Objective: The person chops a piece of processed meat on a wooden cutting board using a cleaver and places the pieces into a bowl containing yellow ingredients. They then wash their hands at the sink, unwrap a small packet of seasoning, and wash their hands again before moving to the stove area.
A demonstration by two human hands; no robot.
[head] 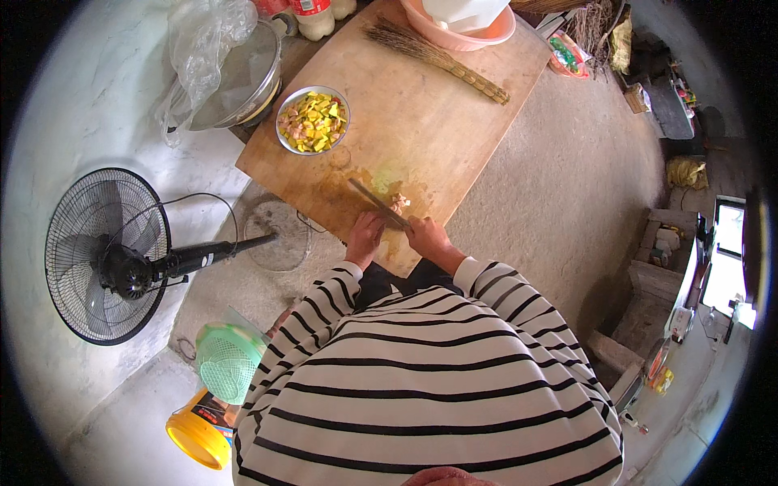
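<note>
My right hand (431,238) is closed around the handle of a kitchen knife (372,197), whose blade points up and to the left across the wooden board (419,133). On the near side of the blade rests my left hand (366,236), fingers curled down; anything under them is hidden. Several small pinkish diced pieces, perhaps meat, (399,203) lie just beyond the blade. Wet brown stains mark the wood around them. Farther left, a white bowl with a blue rim (278,124) is heaped with yellow chunks (316,118) and some pinkish ones.
A straw hand broom (450,64) and a pink basin (456,41) holding a white container sit at the board's far end. A metal pot (267,67) with a plastic bag (206,48) stands left. Nearby are an electric fan (115,261), green basket (228,364) and yellow bucket (197,434).
</note>
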